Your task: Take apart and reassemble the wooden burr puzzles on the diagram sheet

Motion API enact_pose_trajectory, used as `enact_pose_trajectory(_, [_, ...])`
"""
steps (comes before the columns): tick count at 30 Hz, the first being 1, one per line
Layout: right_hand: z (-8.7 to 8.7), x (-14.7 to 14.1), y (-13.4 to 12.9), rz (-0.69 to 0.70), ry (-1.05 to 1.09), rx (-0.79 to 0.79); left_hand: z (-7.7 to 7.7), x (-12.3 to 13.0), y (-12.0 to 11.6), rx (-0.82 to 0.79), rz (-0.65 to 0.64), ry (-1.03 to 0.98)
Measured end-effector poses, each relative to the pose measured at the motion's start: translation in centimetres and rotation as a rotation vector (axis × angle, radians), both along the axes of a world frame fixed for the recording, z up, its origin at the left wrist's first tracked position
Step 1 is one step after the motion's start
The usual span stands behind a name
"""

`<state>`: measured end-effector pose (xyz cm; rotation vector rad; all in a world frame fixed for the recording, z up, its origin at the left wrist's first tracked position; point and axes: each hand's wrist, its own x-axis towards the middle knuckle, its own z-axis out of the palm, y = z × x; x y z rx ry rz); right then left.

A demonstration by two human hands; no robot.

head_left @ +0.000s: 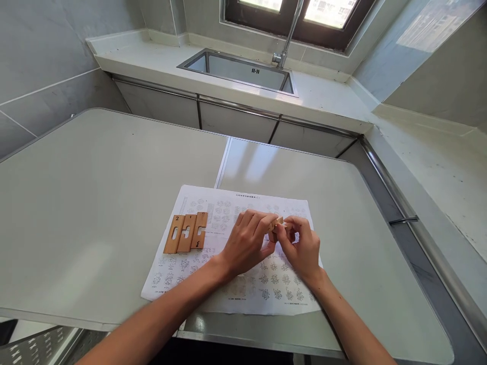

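Above the right half of a printed paper sheet (228, 291), my left hand (249, 241) and my right hand (302, 246) meet around small wooden puzzle pieces (280, 221). Fingers of both hands are closed on them, and they cover most of the wood, so its full shape is hidden. To the left on the sheet, three flat wooden puzzle pieces (187, 233) lie side by side. Each has a cut-out slot or notch, and black numbers are marked on them. Rows of small line diagrams cover the paper.
The sheet lies on a pale folding table (95, 203) with a seam (223, 162) down its middle. Behind it runs a white counter (144, 58) with a steel sink (243, 71) and a tap (281, 57). Another counter (437, 152) borders the right side.
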<state>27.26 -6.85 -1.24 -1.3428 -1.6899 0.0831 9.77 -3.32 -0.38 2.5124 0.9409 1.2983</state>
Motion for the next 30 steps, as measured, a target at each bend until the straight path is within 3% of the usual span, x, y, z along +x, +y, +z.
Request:
enact_pose_trajectory(5, [-0.3, 0.5, -0.1, 0.085, -0.013, 0.006, -0.1, -0.2, 0.2, -0.029, -0.042, 0.002])
enact_pose_trajectory(12, [-0.3, 0.5, -0.1, 0.050, 0.131, -0.082, -0.2, -0.1, 0.1, -0.197, -0.111, -0.102])
enact_pose_trajectory(18, [0.5, 0.6, -0.1, 0.019, 0.299, -0.308, -0.3, -0.3, 0.1, -0.452, -0.094, -0.251])
enact_pose_trajectory(24, [0.8, 1.0, 0.6, 0.090, 0.421, -0.481, 0.3, -0.4, 0.5, -0.644, -0.145, -0.419])
enact_pose_trajectory(27, [0.8, 1.0, 0.9, 0.126, 0.489, -0.525, 0.2, -0.4, 0.5, -0.638, -0.178, -0.436])
enact_pose_trajectory(30, [0.8, 1.0, 1.0, 0.160, 0.531, -0.563, 0.1, -0.3, 0.4, -0.527, -0.164, -0.382])
